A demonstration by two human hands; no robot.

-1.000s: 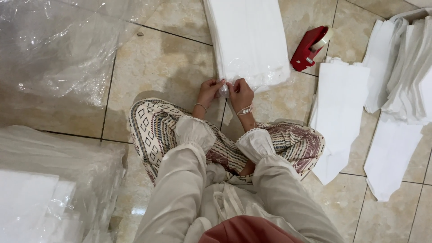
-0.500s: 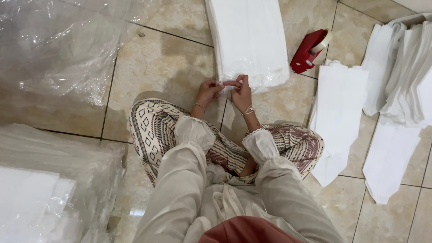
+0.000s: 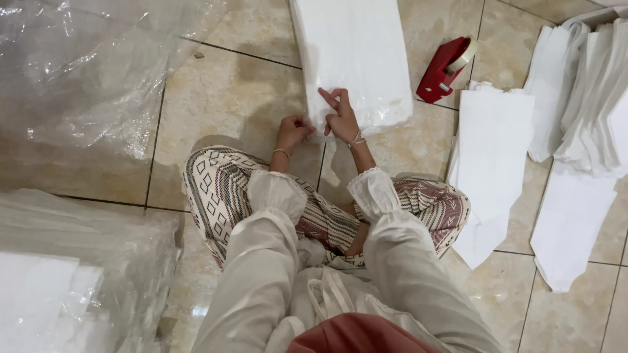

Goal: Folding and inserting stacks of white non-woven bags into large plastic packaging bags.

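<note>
I read this as an informal packing spot, prob. a home room w/ work done on the floor: glossy beige marble-look floor tiles (image 3: pixel 235 98), stacks of flat white fabric bags (image 3: pixel 490 150) laid around, a plastic-wrapped white bundle (image 3: pixel 356 52), crumpled clear plastic sheeting (image 3: pixel 85 78) and a red handheld tape dispenser (image 3: pixel 445 68). No bench or shelving in view.

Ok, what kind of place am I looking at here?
Probably an informal packing spot on a tiled floor, at home or in a small workshop. The person sits on the floor, both hands at a plastic-wrapped white bundle, with a red tape dispenser, loose white stacks and clear plastic sheeting around.
</note>
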